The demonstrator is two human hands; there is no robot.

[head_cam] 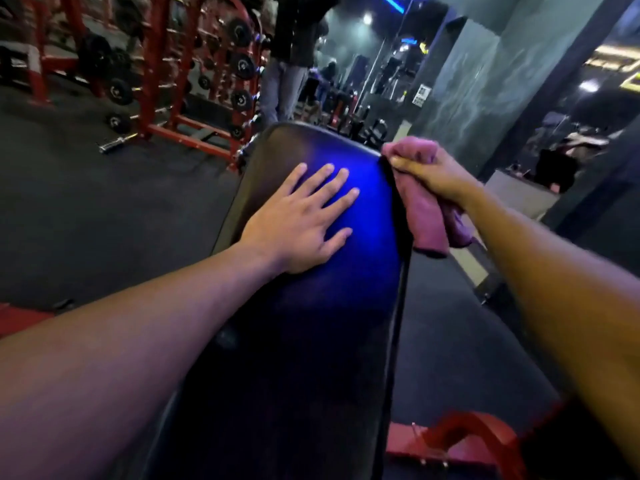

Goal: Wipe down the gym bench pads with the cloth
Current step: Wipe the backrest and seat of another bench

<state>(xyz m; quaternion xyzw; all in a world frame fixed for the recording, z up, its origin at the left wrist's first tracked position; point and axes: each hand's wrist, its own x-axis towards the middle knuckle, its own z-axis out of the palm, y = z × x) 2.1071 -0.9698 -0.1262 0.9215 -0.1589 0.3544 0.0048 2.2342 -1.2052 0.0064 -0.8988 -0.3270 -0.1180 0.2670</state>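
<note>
Pink cloth point(429, 216) is bunched in the right hand point(433, 174) at the black bench pad's point(311, 341) side edge. Left hand point(298, 223) presses flat, fingers spread. Next, I think: rub down that edge.

One long black padded gym bench pad point(311, 323), one pink folded cloth point(427, 216), two bare hands, one red steel weight rack point(156, 64).
</note>
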